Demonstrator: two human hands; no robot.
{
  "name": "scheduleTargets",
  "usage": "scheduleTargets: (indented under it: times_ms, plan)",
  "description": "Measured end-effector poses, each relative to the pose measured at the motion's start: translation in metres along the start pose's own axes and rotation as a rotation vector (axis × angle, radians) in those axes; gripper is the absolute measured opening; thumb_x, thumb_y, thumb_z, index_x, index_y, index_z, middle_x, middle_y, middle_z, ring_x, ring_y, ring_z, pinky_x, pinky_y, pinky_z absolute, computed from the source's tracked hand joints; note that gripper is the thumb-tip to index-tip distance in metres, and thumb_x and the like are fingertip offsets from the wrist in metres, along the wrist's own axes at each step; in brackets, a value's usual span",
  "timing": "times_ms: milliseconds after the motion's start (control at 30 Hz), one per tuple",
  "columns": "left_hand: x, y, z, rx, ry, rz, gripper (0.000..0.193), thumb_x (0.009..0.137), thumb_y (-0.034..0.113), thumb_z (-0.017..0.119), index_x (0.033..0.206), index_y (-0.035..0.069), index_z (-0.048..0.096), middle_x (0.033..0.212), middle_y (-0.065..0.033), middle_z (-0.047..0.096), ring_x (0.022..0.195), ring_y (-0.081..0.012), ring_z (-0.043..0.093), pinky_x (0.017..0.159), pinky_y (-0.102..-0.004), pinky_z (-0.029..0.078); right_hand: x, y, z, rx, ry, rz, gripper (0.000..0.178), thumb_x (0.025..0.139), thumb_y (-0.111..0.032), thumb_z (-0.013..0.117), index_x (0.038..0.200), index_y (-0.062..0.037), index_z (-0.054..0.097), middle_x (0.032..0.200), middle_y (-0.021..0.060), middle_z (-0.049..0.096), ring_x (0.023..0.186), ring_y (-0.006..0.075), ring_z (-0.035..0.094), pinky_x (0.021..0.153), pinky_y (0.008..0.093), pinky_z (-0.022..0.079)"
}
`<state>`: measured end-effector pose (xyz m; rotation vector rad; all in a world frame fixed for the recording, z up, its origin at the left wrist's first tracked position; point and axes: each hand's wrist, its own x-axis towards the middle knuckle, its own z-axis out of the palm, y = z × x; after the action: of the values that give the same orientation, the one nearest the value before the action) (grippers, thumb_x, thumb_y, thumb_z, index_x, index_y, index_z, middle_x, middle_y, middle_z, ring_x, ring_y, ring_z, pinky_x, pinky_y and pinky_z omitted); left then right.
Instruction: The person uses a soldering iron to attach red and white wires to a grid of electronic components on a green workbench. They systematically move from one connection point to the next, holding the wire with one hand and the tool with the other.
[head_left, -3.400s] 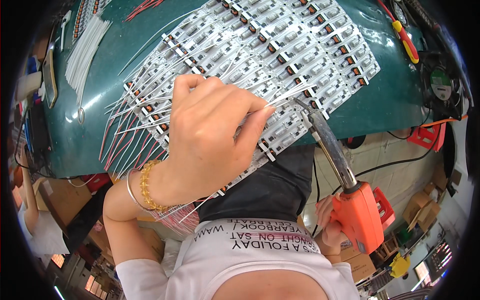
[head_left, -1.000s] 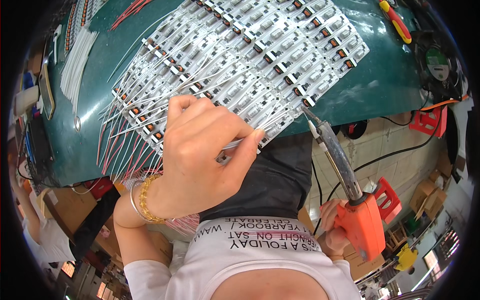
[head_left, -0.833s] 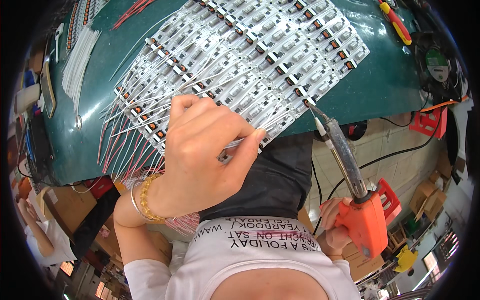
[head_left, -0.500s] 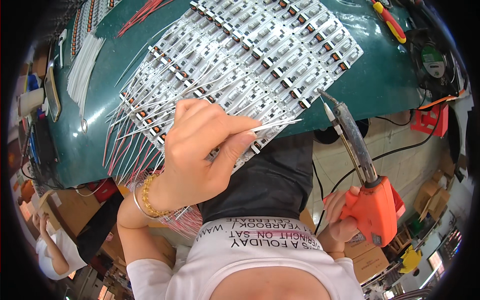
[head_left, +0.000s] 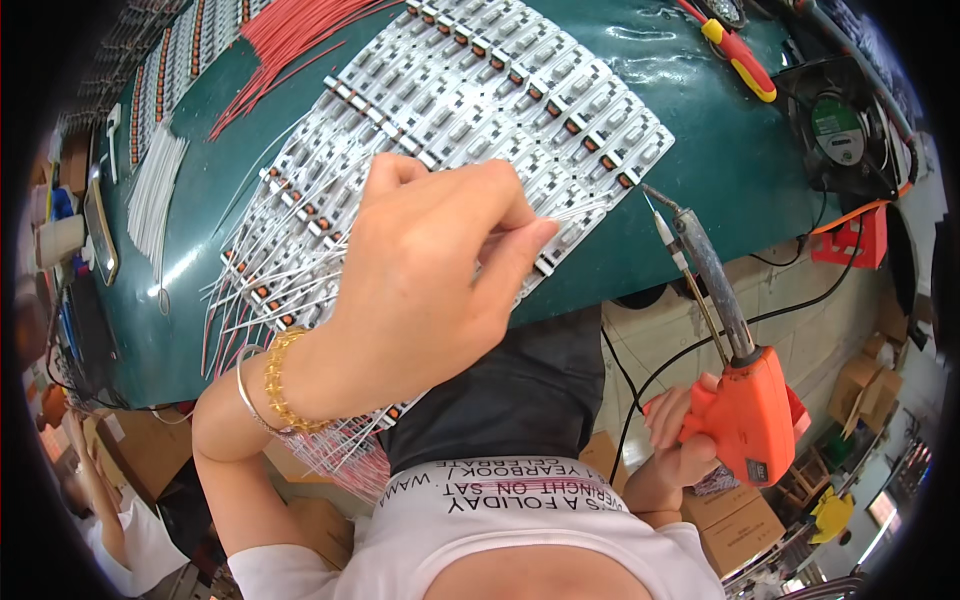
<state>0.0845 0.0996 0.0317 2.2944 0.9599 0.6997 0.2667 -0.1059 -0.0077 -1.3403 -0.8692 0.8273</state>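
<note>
Over the sheet of small circuit boards (head_left: pixel 490 120), which lies on the green table (head_left: pixel 720 140), the left hand (head_left: pixel 440 250) pinches thin white wires (head_left: pixel 583 213) between thumb and forefinger. The right hand (head_left: pixel 677 440) has its fingers wrapped around the orange soldering gun (head_left: pixel 755 415), whose tip is just beside the sheet's edge.

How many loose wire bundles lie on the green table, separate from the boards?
2: the red bundle, beyond and left of the boards; the white bundle, farther left. More may be out of view.
</note>
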Motion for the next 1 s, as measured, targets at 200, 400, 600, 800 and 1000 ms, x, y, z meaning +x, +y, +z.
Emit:
scheduleTargets:
  times_ms: [200,400,600,800,1000]
  plan:
    - [0.002,-0.003,0.019,0.036,-0.038,0.039,0.014,0.074,0.001,0.069,0.068,0.006,0.057,0.06,-0.002,0.051,0.053,-0.0185,0.045,0.066,-0.0332,0.032,0.0,0.003,-0.008,-0.024,-0.015,0.028,0.072,0.085,-0.055,0.058,0.122,0.0048,0.045,0.047,-0.0036,0.042,0.037,0.0091,0.04,0.043,0.025,0.038]
    - [0.001,-0.005,0.018,0.01,-0.068,0.054,0.015,0.073,0.0,0.069,0.069,0.006,0.056,0.059,-0.0016,0.05,0.054,-0.0179,0.046,0.068,-0.0333,0.032,-0.001,-0.002,-0.018,-0.186,-0.064,0.143,0.059,0.081,-0.061,0.057,0.062,-0.0058,0.051,0.055,0.0009,0.051,0.049,0.0154,0.05,0.05,0.0275,0.041]
    - [0.001,-0.005,0.017,0.017,-0.058,0.064,0.015,0.073,-0.001,0.068,0.069,0.007,0.056,0.059,-0.0012,0.049,0.053,-0.0179,0.045,0.067,-0.0335,0.032,-0.004,-0.005,-0.019,-0.39,-0.108,0.108,0.057,0.084,-0.057,0.056,0.069,-0.0021,0.054,0.055,0.0009,0.051,0.048,0.0165,0.051,0.05,0.0274,0.041]
    - [0.001,-0.005,0.018,0.028,-0.053,0.072,0.016,0.073,-0.001,0.068,0.068,0.007,0.055,0.059,-0.0013,0.05,0.054,-0.0182,0.046,0.066,-0.0336,0.031,-0.003,0.002,-0.02,-0.17,-0.146,-0.016,0.068,0.086,-0.054,0.057,0.12,0.0035,0.047,0.048,-0.0036,0.043,0.04,0.0098,0.041,0.044,0.0247,0.039]
    - [-0.001,-0.005,0.017,0.035,-0.056,0.051,0.014,0.072,-0.001,0.069,0.07,0.006,0.057,0.061,-0.0016,0.053,0.055,-0.0183,0.047,0.067,-0.0336,0.032,0.007,0.002,-0.01,-0.101,-0.166,-0.039,0.068,0.088,-0.053,0.054,0.124,0.0045,0.044,0.047,-0.0038,0.042,0.038,0.0088,0.04,0.042,0.0243,0.038]
